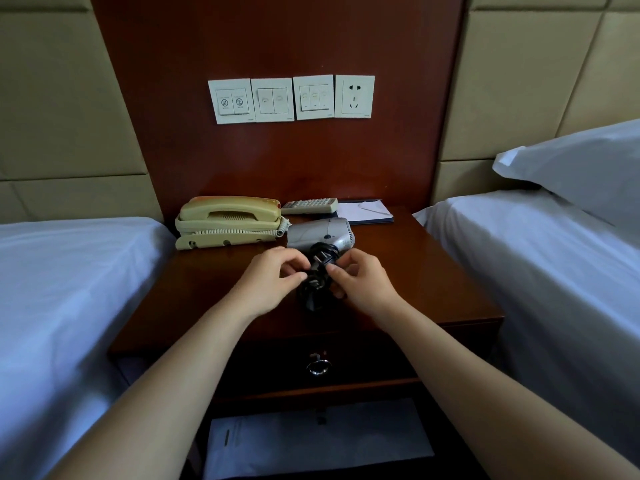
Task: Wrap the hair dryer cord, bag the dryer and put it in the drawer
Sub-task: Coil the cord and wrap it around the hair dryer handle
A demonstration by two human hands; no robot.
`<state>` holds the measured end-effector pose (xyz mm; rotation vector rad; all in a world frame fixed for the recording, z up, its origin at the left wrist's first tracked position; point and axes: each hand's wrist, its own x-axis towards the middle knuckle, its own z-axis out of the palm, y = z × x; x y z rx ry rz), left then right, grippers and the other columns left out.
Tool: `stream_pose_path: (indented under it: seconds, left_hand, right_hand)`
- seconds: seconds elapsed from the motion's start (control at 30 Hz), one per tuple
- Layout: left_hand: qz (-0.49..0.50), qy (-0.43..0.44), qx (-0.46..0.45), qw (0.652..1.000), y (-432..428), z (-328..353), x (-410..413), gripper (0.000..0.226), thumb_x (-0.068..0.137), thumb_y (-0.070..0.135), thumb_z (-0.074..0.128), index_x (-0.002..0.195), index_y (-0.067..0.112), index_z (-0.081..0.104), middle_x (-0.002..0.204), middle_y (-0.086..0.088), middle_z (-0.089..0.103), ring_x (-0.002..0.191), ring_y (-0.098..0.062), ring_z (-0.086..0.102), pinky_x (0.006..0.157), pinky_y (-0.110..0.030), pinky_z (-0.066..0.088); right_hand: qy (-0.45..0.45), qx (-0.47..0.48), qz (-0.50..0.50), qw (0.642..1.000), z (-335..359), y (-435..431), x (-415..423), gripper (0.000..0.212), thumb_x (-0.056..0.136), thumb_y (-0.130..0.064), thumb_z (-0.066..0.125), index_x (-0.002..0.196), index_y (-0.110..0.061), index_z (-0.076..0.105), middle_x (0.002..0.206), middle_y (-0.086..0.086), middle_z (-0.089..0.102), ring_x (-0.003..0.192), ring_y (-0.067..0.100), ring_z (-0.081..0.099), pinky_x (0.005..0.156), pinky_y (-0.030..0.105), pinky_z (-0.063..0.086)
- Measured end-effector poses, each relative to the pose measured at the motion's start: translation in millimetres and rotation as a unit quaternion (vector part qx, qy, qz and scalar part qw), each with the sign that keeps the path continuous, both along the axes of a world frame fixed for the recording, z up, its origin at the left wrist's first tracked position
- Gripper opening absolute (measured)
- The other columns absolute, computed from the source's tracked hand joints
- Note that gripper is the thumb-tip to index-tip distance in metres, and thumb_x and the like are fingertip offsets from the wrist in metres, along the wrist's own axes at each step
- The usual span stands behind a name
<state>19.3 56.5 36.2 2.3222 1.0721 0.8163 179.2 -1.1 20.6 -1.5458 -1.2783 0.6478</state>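
The hair dryer [320,233] is lying on its side on the nightstand [426,271], just in front of the telephone [228,216], its silver barrel pointing left and its handle reaching toward the person. The black cord [313,292] is sitting in tight loops around that handle, with the plug [321,259] showing 2 flat pins on top of the bundle. The left hand [273,277] is pinching the left side of the coil between thumb and curled fingers, while the right hand [362,285] is pinching the cord just below the plug. The dryer is looking small and light, likely a hard plastic shell that is sliding easily on polished wood; the cord is looking rubbery and springy, so the loops are probably wanting to uncoil once released. Gripping around the wrapped handle, trapping the loose end and plug under the fingers, is seeming the safest hold for lifting it. The drawer [363,358] below, with its ring pull [318,368], is sitting closed, and bagging is not yet done.
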Motion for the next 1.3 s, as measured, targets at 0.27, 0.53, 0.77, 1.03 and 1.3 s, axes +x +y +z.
stream_pose_path:
  seconds: [0.27, 0.53, 0.77, 1.03, 1.3]
  left_hand:
    - [-0.052, 0.211, 0.133, 0.967, 5, 6, 13, 0.013, 0.097, 0.029, 0.043, 0.087, 0.022, 0.038, 0.095, 0.005, 0.038, 0.090, -0.017, 0.046, 0.075, -0.039, 0.045]
    - [-0.040, 0.165, 0.210, 0.963, -5, 9, 17, 0.011, 0.100, 0.024, 0.034, 0.090, 0.019, 0.034, 0.090, 0.003, 0.040, 0.072, -0.021, 0.048, 0.061, -0.033, 0.035]
    - [-0.030, 0.105, 0.197, 0.974, -14, 13, 16, 0.011, 0.099, 0.023, 0.038, 0.093, 0.014, 0.039, 0.074, 0.005, 0.045, 0.068, -0.027, 0.053, 0.061, -0.041, 0.041]
    - [-0.043, 0.086, 0.174, 0.980, -17, 7, 16, 0.012, 0.099, 0.021, 0.040, 0.095, 0.010, 0.044, 0.065, 0.012, 0.039, 0.059, -0.017, 0.043, 0.055, -0.031, 0.031]
    - [-0.059, 0.060, 0.158, 0.984, -11, 5, 19, 0.011, 0.099, 0.020, 0.040, 0.090, 0.014, 0.042, 0.063, 0.009, 0.040, 0.051, -0.009, 0.038, 0.051, -0.029, 0.028]
  right_hand:
    - [0.005, 0.010, 0.025, 1.000, -3, 4, 10, 0.011, 0.092, -0.025, 0.056, 0.093, -0.014, 0.056, 0.076, -0.001, 0.059, 0.064, 0.012, 0.056, 0.062, 0.027, 0.048]
    - [-0.026, 0.065, 0.014, 0.997, 6, 11, 21, 0.021, 0.086, -0.026, 0.064, 0.068, -0.031, 0.053, 0.068, 0.004, 0.061, 0.072, 0.031, 0.065, 0.075, 0.052, 0.056]
    - [-0.099, 0.067, 0.088, 0.989, 14, 10, 24, 0.023, 0.091, -0.018, 0.057, 0.071, -0.029, 0.056, 0.076, 0.012, 0.063, 0.076, 0.037, 0.065, 0.074, 0.054, 0.055]
    - [-0.117, 0.054, 0.143, 0.981, 17, 9, 31, 0.009, 0.093, -0.009, 0.052, 0.090, -0.006, 0.061, 0.069, -0.002, 0.054, 0.064, 0.015, 0.056, 0.065, 0.031, 0.051]
    - [-0.116, 0.048, 0.147, 0.981, 18, 12, 36, 0.011, 0.093, -0.011, 0.053, 0.085, -0.011, 0.060, 0.073, 0.005, 0.058, 0.067, 0.017, 0.055, 0.065, 0.029, 0.047]
